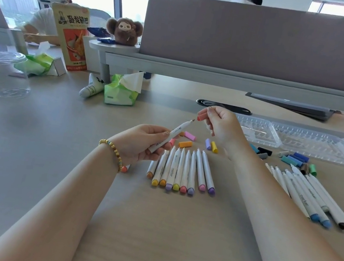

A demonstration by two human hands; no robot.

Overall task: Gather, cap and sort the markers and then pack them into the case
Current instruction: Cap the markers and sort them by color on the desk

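We were early in the capping: our left hand (142, 141) gripped a white marker (171, 136), our right hand (219, 124) pinched its coral cap (202, 117) just beyond the tip, while the sorted rows (182, 170) lay uncapped and the clear case (300, 140) waited open.

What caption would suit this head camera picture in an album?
Left hand holds an uncapped marker while right hand brings its coral cap to the tip.

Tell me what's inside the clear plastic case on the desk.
The clear case lies open and only its moulded ribs show through; no markers are in it. Its near-left corner is covered by the right hand.
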